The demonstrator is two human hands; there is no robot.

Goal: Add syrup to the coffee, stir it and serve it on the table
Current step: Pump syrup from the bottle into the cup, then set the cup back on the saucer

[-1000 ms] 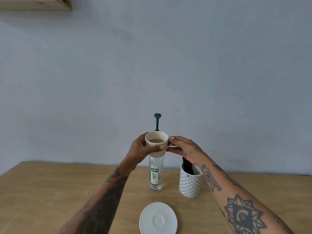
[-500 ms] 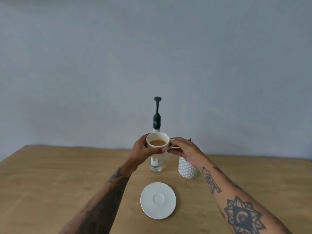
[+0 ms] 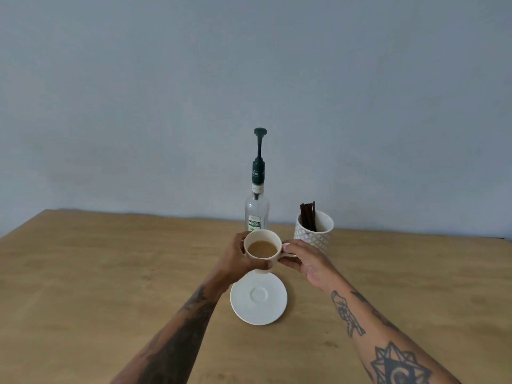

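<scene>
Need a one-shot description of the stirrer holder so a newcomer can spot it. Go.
Start at the wooden table and look to its far edge by the grey wall. Right of the tall pump-topped syrup bottle stands a white cup with a diamond lattice pattern. It alone holds dark brown sticks; the plain coffee cup is held in the hands.

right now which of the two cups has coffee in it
The plain cup held in both hands, above the saucer. The patterned cup behind it holds only dark sticks.
</scene>
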